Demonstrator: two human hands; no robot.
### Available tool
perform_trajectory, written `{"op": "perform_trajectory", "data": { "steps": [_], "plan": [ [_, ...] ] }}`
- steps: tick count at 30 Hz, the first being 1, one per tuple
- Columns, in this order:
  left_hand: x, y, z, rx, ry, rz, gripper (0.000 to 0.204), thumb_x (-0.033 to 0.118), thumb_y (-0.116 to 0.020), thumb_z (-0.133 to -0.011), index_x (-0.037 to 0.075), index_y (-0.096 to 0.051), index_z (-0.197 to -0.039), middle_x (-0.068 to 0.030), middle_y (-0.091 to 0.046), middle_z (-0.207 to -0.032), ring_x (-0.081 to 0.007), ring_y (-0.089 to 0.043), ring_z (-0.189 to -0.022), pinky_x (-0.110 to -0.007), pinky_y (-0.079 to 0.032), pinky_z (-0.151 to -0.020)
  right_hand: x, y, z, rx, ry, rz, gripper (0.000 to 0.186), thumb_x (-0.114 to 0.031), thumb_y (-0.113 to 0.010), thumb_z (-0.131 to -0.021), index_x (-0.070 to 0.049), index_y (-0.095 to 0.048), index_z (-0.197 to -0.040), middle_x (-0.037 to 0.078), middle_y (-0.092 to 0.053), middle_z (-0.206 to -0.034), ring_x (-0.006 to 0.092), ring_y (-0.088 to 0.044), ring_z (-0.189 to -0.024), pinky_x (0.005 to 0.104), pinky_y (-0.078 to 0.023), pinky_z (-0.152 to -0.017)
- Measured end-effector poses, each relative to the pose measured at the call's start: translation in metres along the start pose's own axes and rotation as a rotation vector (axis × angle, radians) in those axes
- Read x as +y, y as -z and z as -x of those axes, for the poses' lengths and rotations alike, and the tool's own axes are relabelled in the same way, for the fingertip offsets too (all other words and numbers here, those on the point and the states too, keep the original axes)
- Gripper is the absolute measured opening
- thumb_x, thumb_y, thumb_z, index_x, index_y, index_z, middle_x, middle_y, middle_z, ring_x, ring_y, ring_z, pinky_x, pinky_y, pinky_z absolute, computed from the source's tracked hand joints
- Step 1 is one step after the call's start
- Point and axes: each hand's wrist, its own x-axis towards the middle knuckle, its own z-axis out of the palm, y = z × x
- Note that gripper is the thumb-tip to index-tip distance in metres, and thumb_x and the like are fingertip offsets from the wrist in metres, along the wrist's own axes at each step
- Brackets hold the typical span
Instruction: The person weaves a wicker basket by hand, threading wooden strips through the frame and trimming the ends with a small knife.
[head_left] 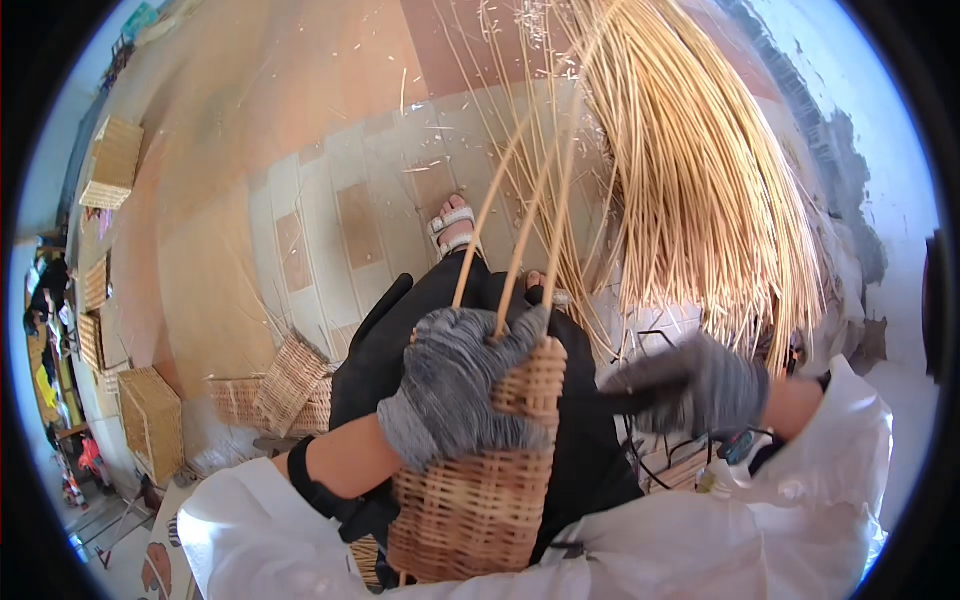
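Note:
A light-brown woven wicker piece point(470, 510) stands tilted on my lap, between my black-clad legs. My left hand point(450, 375), in a grey knitted glove, is closed around its upper part, with the thumb and fingertips near the right edge. Three long bare canes point(515, 255) rise from the weave past this hand. To the right of the piece is my right hand point(715, 385), also gloved in grey and smeared by motion. It grips a dark bar-shaped tool point(600, 403) that points left toward the wicker edge; its exact kind is too blurred to tell.
A large bundle of loose canes point(700, 190) spreads over the floor ahead on the right. Woven panels point(290, 385) lie to my left, with a square basket point(150, 425) beyond and another basket point(112, 162) farther off. Thin black metal rods point(655, 470) stand beside my right leg.

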Motion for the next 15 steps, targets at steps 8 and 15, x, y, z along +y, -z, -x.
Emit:
{"op": "perform_trajectory", "data": {
  "steps": [8, 15],
  "plan": [
    [-0.002, -0.014, 0.001, 0.079, -0.058, 0.045, 0.102, 0.077, -0.066, -0.055, 0.014, -0.049, -0.134, -0.0139, -0.060, -0.103, -0.0320, -0.055, -0.101, -0.042, -0.039, -0.091, 0.027, -0.022, 0.011, -0.143, -0.179, 0.476, 0.031, -0.016, -0.061, -0.077, -0.012, -0.065, -0.108, 0.010, -0.066, -0.070, 0.0227, -0.064, -0.061, 0.0355, -0.050, -0.056],
    [-0.016, -0.008, 0.008, 0.211, 0.018, -0.066, 0.103, 0.071, -0.071, -0.056, 0.008, -0.049, -0.133, -0.0193, -0.059, -0.112, -0.0366, -0.054, -0.109, -0.042, -0.041, -0.095, 0.001, -0.045, -0.007, 0.497, -0.026, 1.083, 0.035, -0.019, -0.057, -0.075, -0.011, -0.064, -0.108, 0.018, -0.068, -0.085, 0.0342, -0.066, -0.082, 0.0450, -0.052, -0.072]
  ]
}}
